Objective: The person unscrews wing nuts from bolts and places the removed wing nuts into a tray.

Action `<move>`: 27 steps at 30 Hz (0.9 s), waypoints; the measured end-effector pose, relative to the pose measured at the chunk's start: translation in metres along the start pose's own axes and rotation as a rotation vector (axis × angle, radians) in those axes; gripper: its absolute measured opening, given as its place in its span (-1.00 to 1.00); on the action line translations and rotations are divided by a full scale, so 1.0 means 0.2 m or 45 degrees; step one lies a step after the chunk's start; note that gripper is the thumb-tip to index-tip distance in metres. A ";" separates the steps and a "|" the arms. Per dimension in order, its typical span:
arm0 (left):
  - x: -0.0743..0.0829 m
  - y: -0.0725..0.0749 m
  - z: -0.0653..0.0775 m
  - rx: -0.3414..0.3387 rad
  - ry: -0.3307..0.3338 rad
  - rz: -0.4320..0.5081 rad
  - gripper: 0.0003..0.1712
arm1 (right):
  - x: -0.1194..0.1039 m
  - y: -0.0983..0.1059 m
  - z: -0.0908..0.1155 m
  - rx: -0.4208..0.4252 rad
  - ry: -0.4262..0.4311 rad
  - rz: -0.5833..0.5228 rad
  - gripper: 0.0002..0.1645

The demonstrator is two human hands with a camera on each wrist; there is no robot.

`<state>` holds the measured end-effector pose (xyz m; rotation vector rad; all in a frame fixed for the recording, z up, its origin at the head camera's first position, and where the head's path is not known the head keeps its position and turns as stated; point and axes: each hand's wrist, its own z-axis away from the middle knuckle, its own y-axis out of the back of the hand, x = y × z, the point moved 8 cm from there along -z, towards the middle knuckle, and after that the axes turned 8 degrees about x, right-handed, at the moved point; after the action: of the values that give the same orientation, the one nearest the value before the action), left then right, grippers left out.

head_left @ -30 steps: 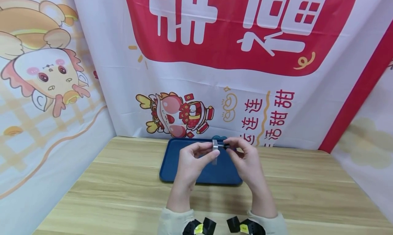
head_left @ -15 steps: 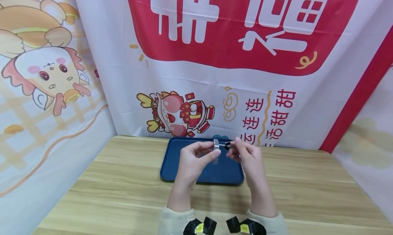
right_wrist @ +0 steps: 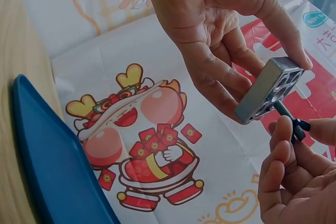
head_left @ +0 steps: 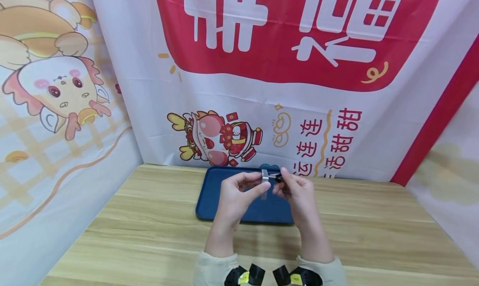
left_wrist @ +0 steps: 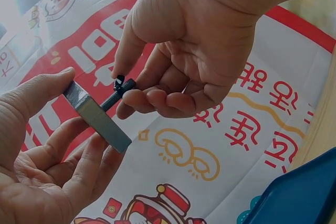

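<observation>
In the head view my left hand [head_left: 239, 194] holds a grey metal block [head_left: 265, 177] by its edges over the tray, thumb on one end and fingers on the other. The block is rectangular, with a recessed, ribbed face visible in the right wrist view. A threaded bolt [left_wrist: 110, 102] sticks out from that face toward my right hand [head_left: 299, 194]. Near the bolt's free end sits a small black nut-like piece with a projecting tab [right_wrist: 300, 126]. My right thumb and index finger pinch this black piece from either side, while the other fingers curl loosely below.
A blue tray [head_left: 213, 203] lies under the hands on the wooden table [head_left: 149, 219], close to the back wall. Printed cloth [head_left: 232, 90] with red lettering and cartoons covers the walls. Both wrists wear black camera mounts.
My right hand drew slightly back to the right with its fingers loosened, then came in again on the black piece. The left hand and block have stayed nearly still.
</observation>
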<state>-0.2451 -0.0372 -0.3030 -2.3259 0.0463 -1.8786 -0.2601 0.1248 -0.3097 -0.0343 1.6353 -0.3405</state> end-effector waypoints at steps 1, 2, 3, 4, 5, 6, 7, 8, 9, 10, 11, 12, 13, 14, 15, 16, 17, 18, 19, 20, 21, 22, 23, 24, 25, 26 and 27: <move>0.00 0.00 0.00 -0.001 0.001 0.002 -0.61 | 0.00 0.00 0.00 -0.004 0.004 -0.002 -0.46; 0.00 0.00 0.00 -0.001 0.002 0.004 -0.61 | 0.00 0.00 0.00 -0.012 0.008 -0.005 -0.47; 0.00 0.00 0.00 -0.001 0.002 0.005 -0.61 | -0.01 0.00 0.00 -0.022 0.014 -0.003 -0.48; 0.00 0.00 0.00 -0.002 0.002 0.004 -0.61 | -0.01 0.00 0.00 -0.034 0.022 -0.001 -0.50; 0.00 0.00 0.00 -0.001 0.002 0.001 -0.61 | -0.01 0.00 0.00 -0.049 0.029 -0.002 -0.52; 0.00 0.00 0.00 0.000 0.004 -0.002 -0.61 | -0.02 0.00 0.00 -0.065 0.037 0.004 -0.54; 0.00 0.00 0.00 0.000 0.006 -0.006 -0.61 | -0.02 0.00 0.00 -0.084 0.044 0.009 -0.56; 0.00 0.00 0.00 -0.001 0.007 -0.010 -0.61 | -0.02 0.01 0.00 -0.106 0.054 0.020 -0.58; 0.00 0.00 0.00 -0.003 0.009 -0.014 -0.62 | -0.03 0.01 0.00 -0.129 0.065 0.032 -0.60; 0.00 0.00 0.00 -0.005 0.012 -0.017 -0.62 | -0.03 0.01 0.00 -0.155 0.077 0.042 -0.62; 0.00 0.00 0.00 -0.009 0.014 -0.016 -0.62 | -0.03 0.01 0.00 -0.180 0.087 0.051 -0.64; 0.00 -0.01 0.00 -0.013 0.013 -0.014 -0.62 | -0.04 0.02 0.00 -0.206 0.100 0.058 -0.66; 0.00 -0.01 0.00 -0.018 0.013 -0.011 -0.62 | -0.04 0.02 0.00 -0.231 0.113 0.062 -0.68; 0.00 -0.01 0.00 -0.022 0.012 -0.009 -0.62 | -0.05 0.02 0.00 -0.253 0.128 0.066 -0.70; 0.00 -0.01 0.00 -0.025 0.011 -0.007 -0.62 | -0.05 0.02 0.00 -0.274 0.143 0.067 -0.72; 0.00 -0.01 0.00 -0.027 0.010 -0.005 -0.62 | -0.05 0.02 0.00 -0.287 0.157 0.070 -0.75; 0.00 -0.01 0.00 -0.029 0.009 -0.003 -0.61 | -0.06 0.02 0.00 -0.295 0.173 0.076 -0.77; 0.00 -0.01 0.00 -0.029 0.009 -0.003 -0.61 | -0.06 0.02 0.00 -0.301 0.189 0.090 -0.76; -0.01 -0.01 0.00 -0.029 0.011 -0.002 -0.62 | -0.06 0.03 0.00 -0.305 0.207 0.114 -0.73; -0.01 -0.01 0.00 -0.029 0.012 -0.001 -0.62 | -0.06 0.03 0.00 -0.308 0.223 0.135 -0.69; -0.01 -0.01 0.00 -0.028 0.014 0.001 -0.62 | -0.06 0.02 0.00 -0.311 0.240 0.159 -0.64; -0.01 -0.01 0.00 -0.027 0.017 0.005 -0.62 | -0.07 0.02 0.00 -0.314 0.255 0.180 -0.59; -0.01 -0.01 0.00 -0.026 0.018 0.008 -0.62 | -0.07 0.02 0.01 -0.318 0.270 0.198 -0.57; -0.01 -0.01 0.00 -0.025 0.018 0.011 -0.62 | -0.07 0.02 0.01 -0.325 0.284 0.214 -0.55; -0.01 0.00 0.00 -0.024 0.018 0.012 -0.62 | -0.07 0.02 0.01 -0.330 0.299 0.224 -0.54; -0.01 0.00 0.00 -0.022 0.024 0.013 -0.62 | -0.07 0.02 0.01 -0.334 0.309 0.226 -0.54; -0.01 0.00 0.00 -0.019 0.031 0.012 -0.62 | -0.07 0.01 0.01 -0.337 0.318 0.232 -0.55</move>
<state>-0.2448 -0.0366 -0.3058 -2.3085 0.0742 -1.9081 -0.2556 0.1301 -0.2968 -0.0441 1.9070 0.0146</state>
